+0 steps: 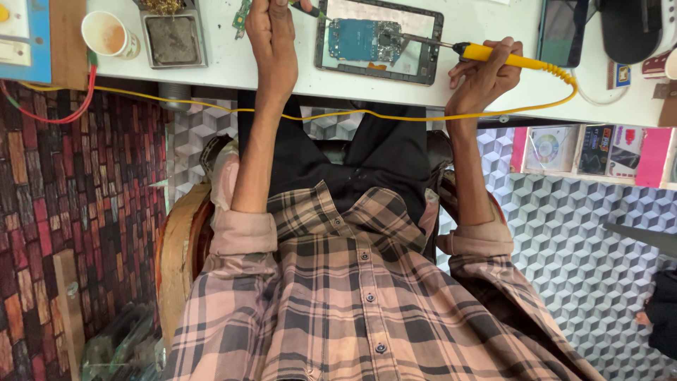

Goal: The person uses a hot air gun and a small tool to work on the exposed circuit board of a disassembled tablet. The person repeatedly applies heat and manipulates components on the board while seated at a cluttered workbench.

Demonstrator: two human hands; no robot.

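- Near the tabletop's point(493, 28) front edge, about midway along it, lies an opened tablet point(379, 41): a dark, flat frame with its back off, showing a blue circuit board point(356, 39) and a pale panel beside it.
- A soldering iron point(486, 53) with a yellow handle and a thin metal tip reaches across the tablet; the tip rests on the right end of the blue board.
- Its yellow cord point(338, 113) loops off the handle and runs along under the front edge toward the left.
- The right hand point(483, 74) is closed around the yellow handle, just right of the tablet and at the front edge.
- The left hand point(271, 35) sits just left of the tablet, fingers curled over a thin dark tool point(307, 10) that points at the tablet's upper left corner; what kind of tool it is cannot be told.
- A small green board point(242, 17) lies just left of that hand.
- Farther left stand a square metal tray point(173, 41) and a paper cup point(108, 34), well apart from both hands.
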